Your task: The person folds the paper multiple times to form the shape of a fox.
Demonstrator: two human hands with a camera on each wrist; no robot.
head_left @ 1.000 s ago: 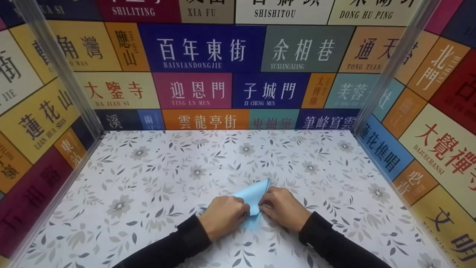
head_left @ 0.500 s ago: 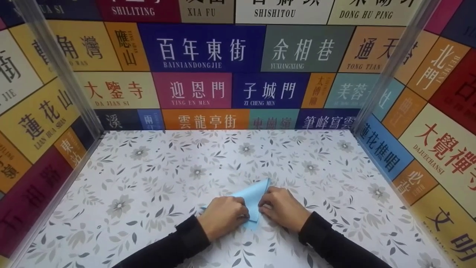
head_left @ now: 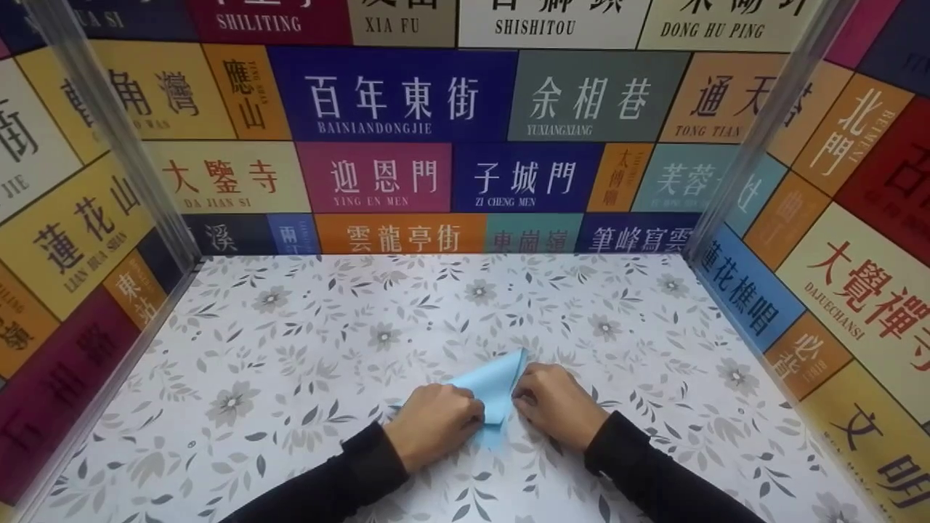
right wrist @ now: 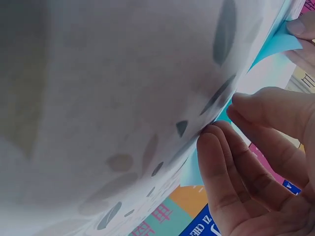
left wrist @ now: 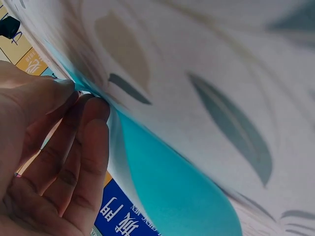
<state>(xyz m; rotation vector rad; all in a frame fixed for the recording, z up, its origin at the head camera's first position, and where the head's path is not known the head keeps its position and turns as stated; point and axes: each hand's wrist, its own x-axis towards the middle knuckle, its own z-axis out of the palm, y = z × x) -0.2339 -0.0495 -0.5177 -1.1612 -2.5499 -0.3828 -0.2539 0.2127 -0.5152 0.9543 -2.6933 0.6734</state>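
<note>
A light blue sheet of paper [head_left: 490,396] lies on the table with part of it folded over. Its far corner points away, and a lower layer shows below the folded edge. My left hand [head_left: 436,418] pinches the flap near its lower edge. In the left wrist view, the paper [left wrist: 172,182] bows up near the left thumb and fingers. My right hand [head_left: 559,403] is at the paper's right edge with its fingers bent. In the right wrist view, the right hand's [right wrist: 266,147] thumb and index tips are close together beside blue paper; whether they grip it is unclear.
The table [head_left: 327,290] is covered with a white leaf and flower print. Panels of coloured blocks with Chinese lettering [head_left: 392,94] stand behind and on both sides. Clear plastic strips run along the corners [head_left: 755,131].
My right hand has shifted slightly right, away from the fold. The left hand stays on the flap, whose lower edge has shifted slightly. The head view has moved a little.
</note>
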